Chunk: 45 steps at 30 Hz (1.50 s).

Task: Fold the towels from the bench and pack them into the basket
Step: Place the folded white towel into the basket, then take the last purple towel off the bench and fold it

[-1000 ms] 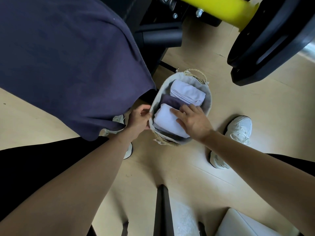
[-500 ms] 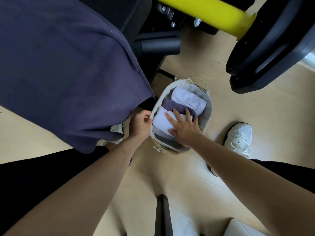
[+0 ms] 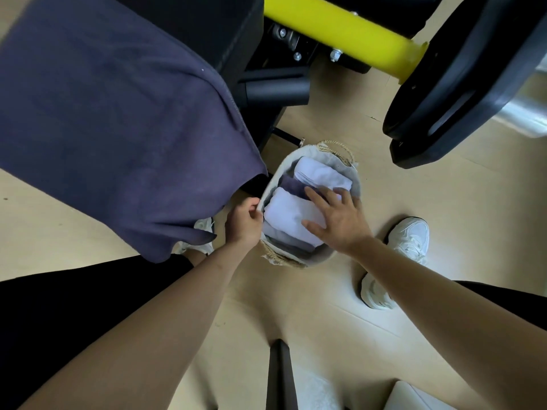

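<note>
The fingers (image 3: 318, 197) of the right hand (image 3: 340, 223) lie straight and spread, flat on the folded towels in the basket (image 3: 276, 176), and grip nothing. Their tips point toward 11 o'clock. The forefinger rests on the purple towel (image 3: 291, 184), the outer fingers reach the far white towel (image 3: 321, 174), and the thumb and palm press on the near white towel (image 3: 285, 216). Under that one, toward 6 o'clock, the edge of a grey towel (image 3: 282, 239) shows against the basket wall.

The fingers (image 3: 251, 207) of the left hand (image 3: 244, 224) are curled onto the basket rim at its 9 o'clock side and hold it. The rest of the hand sits just outside the wall.

The oval basket stands on the floor (image 3: 473, 202), its long axis running from 7 to 1 o'clock, with a woven handle (image 3: 337, 145) at the 1 o'clock end. The purple towel lies between the two white ones.

At 10 o'clock from the basket a big dark towel (image 3: 118, 128) hangs off the black counter (image 3: 213, 22), its lower corner near the left hand. At 1 o'clock runs a yellow bar (image 3: 340, 28), and at 2 o'clock hangs a black weight plate (image 3: 461, 72). A white shoe (image 3: 411, 236) stands at 4 o'clock, near the right wrist. A second shoe (image 3: 204, 229) shows at 8 o'clock, partly hidden by the dark towel and the left hand.
</note>
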{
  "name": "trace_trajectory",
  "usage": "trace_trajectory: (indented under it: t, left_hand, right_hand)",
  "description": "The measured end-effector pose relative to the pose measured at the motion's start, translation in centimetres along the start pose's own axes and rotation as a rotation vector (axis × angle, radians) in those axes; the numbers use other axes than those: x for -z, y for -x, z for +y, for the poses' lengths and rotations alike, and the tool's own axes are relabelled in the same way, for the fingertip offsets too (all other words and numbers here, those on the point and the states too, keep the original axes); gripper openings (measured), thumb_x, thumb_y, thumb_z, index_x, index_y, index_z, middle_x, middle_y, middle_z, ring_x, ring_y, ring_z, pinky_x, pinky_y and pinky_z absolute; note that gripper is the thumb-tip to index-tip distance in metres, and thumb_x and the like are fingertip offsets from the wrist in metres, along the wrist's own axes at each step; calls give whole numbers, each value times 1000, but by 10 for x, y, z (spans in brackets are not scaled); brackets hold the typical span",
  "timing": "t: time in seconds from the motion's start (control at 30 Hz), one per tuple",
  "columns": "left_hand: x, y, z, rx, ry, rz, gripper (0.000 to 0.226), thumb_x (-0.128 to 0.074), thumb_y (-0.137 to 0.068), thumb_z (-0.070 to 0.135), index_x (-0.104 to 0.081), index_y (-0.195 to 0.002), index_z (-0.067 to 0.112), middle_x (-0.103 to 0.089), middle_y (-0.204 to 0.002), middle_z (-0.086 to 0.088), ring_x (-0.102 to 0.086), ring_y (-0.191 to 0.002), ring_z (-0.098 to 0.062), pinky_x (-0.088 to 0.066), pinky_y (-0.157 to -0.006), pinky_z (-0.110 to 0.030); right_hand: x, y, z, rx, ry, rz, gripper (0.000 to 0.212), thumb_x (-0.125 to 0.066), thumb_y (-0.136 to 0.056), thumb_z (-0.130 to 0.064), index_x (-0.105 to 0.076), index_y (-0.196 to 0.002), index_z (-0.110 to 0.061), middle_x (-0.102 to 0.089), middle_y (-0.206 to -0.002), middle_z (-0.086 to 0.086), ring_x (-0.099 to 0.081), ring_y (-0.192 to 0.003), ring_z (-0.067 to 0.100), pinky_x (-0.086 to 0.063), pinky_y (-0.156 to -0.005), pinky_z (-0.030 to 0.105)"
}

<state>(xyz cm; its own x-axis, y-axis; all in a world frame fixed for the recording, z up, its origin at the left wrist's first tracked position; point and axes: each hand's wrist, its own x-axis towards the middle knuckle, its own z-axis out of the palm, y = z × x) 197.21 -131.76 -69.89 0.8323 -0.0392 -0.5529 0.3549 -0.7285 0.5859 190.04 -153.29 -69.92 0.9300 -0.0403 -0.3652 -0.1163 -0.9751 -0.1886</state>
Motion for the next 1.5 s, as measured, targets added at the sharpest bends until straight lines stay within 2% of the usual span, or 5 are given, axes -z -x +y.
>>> trace_trajectory:
  t: [0.17, 0.83, 1.03, 1.2, 1.5]
  left_hand:
    - [3, 13, 3, 10, 18, -68, 42, -60, -94, 8, -62, -134, 20, -70, -124, -5, -64, -111, -30, -44, -84, -30]
    - [27, 43, 32, -106, -88, -96, 50, -65, -94, 16, -54, -143, 20, -58, -134, -6, -58, -118, -29, -44, -89, -30]
    - [84, 92, 82, -366, -61, -66, 33, -65, -92, 12, -70, -123, 21, -74, -116, 4, -70, -102, -19, -57, -92, -39]
    - [151, 132, 104, -632, -47, 148, 28, -67, -89, 18, -73, -114, 28, -76, -98, 14, -70, -90, -7, -59, -82, -38]
    - [206, 109, 84, -543, -376, 591, 35, -74, -76, 17, -72, -111, 17, -67, -112, -7, -58, -98, -40, -53, -78, -51]
  right_hand:
    - [-1, 37, 5, -450, -403, 130, 55, -57, -88, -12, -47, -141, -17, -42, -138, 30, -43, -126, 49, -42, -96, 52]
    - [13, 35, 5, -401, -685, -95, 82, -68, -86, -14, -24, -155, -23, -53, -136, 13, -51, -125, 33, -43, -100, 37]
    - [86, 26, -17, -318, -604, 170, 43, -70, -85, -20, -62, -127, -17, -59, -128, 10, -61, -107, 31, -48, -88, 32]
    - [166, 15, -75, -99, -803, 269, 11, -70, -89, -23, -72, -99, -20, -71, -92, -5, -65, -82, 11, -51, -76, 21]
    - [211, -44, -147, 28, -1131, 36, 51, -73, -87, -10, -49, -132, -7, -64, -117, 2, -64, -102, 9, -54, -85, 19]
